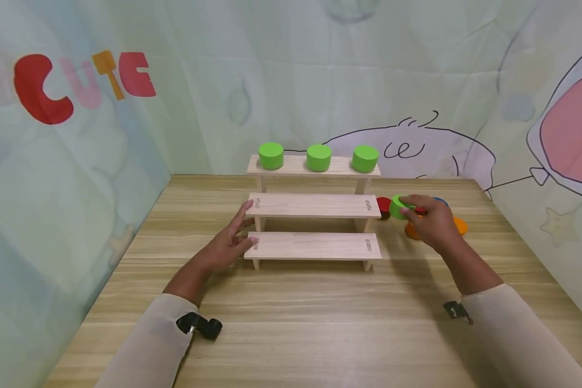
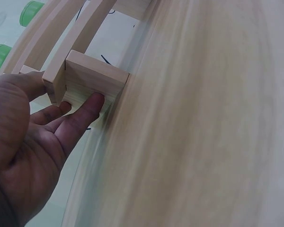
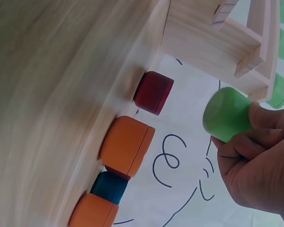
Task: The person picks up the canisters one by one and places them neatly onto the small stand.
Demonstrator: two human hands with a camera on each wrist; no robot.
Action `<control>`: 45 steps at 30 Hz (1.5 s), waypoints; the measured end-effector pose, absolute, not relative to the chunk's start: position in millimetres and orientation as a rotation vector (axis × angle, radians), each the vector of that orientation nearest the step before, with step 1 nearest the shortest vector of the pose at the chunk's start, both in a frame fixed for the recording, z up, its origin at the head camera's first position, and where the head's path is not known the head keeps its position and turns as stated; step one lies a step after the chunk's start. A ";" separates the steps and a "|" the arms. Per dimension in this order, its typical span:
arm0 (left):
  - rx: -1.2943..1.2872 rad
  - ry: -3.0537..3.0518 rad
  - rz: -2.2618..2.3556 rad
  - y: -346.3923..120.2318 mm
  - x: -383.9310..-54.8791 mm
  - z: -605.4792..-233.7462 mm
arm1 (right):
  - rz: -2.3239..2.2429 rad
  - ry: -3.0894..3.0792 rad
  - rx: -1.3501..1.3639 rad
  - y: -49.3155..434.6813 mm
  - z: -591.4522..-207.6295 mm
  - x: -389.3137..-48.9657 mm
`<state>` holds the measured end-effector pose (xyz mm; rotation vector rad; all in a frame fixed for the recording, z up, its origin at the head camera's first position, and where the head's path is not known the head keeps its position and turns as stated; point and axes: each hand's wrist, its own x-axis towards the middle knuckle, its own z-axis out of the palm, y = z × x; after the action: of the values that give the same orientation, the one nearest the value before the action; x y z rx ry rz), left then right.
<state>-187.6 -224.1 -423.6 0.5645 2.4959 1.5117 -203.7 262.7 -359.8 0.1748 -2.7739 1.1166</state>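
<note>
My right hand (image 1: 434, 223) pinches a green cylinder (image 1: 396, 207) between thumb and fingers, just right of a three-step wooden stand (image 1: 315, 245). In the right wrist view this cylinder (image 3: 225, 115) is held off the table. Three like green cylinders (image 1: 318, 158) sit spaced along the top step. The middle and bottom steps bear nothing. My left hand (image 1: 228, 245) rests against the stand's left end, fingers fairly straight and spread. In the left wrist view, one fingertip (image 2: 97, 100) touches the side panel (image 2: 92, 75) below a step.
Right of the stand, on the wooden table (image 1: 291, 323), stand a dark red cylinder (image 3: 154, 92), orange cylinders (image 3: 125, 146) and a blue one (image 3: 110, 186). My right hand partly covers this group in the head view. A printed cloth (image 1: 281, 81) hangs behind the table.
</note>
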 end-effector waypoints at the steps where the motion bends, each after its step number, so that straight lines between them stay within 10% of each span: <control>1: 0.563 2.496 1.512 -224.1 -187.6 -423.7 | 1.124 -2.747 0.187 261.9 -359.5 -202.7; 45: 0.543 2.469 1.521 -224.6 -188.8 -424.0 | 1.406 -2.208 0.286 183.3 -355.2 -185.8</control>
<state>-188.8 -224.6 -424.0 0.5426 2.4686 1.5211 -185.8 183.3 -355.2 0.2864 -2.2077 1.4063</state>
